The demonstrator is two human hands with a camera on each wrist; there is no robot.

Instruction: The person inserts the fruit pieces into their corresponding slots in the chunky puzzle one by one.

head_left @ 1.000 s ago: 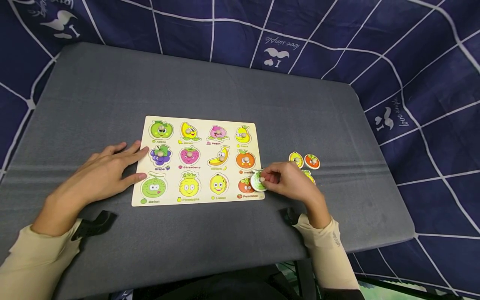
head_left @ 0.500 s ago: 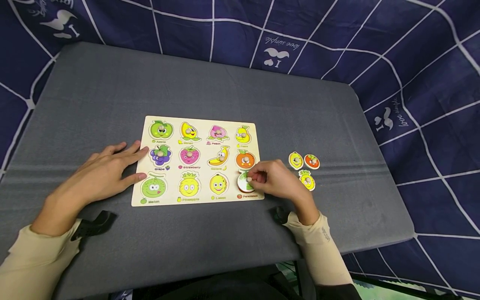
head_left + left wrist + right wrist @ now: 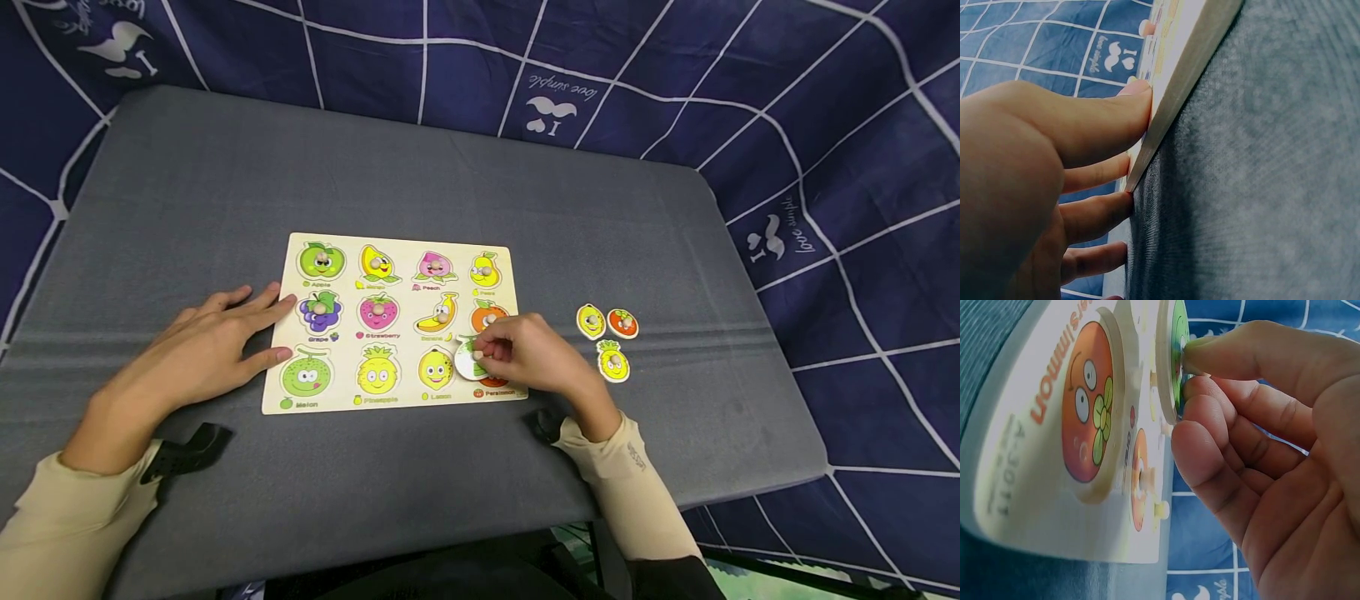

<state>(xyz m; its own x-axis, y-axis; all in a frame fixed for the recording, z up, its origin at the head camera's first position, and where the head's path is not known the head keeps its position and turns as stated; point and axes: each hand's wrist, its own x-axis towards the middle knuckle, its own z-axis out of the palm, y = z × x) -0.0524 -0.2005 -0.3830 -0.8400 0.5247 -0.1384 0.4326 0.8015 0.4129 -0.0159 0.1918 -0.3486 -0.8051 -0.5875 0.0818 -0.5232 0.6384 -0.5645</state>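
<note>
A wooden fruit puzzle board (image 3: 405,402) lies on the grey table, with knobbed fruit pieces in its upper two rows. The bottom row shows the printed slots for melon (image 3: 306,377), pineapple (image 3: 378,375), lemon (image 3: 436,368) and persimmon (image 3: 1088,403). My right hand (image 3: 536,354) pinches the small knob of a round green melon piece (image 3: 467,363) between thumb and fingers, above the board between the lemon and persimmon slots. With fingers spread, my left hand (image 3: 198,346) rests at the board's left edge; its thumb (image 3: 1104,125) touches the edge in the left wrist view.
Right of the board lie three loose pieces on the table: a lemon (image 3: 591,321), a persimmon (image 3: 623,323) and a pineapple (image 3: 613,362). A dark blue checked cloth (image 3: 480,67) hangs behind the grey table (image 3: 420,175).
My right hand has carried the melon piece leftward over the board, from the right edge past the persimmon slot. The loose pineapple piece has come into full view. My left hand has stayed put.
</note>
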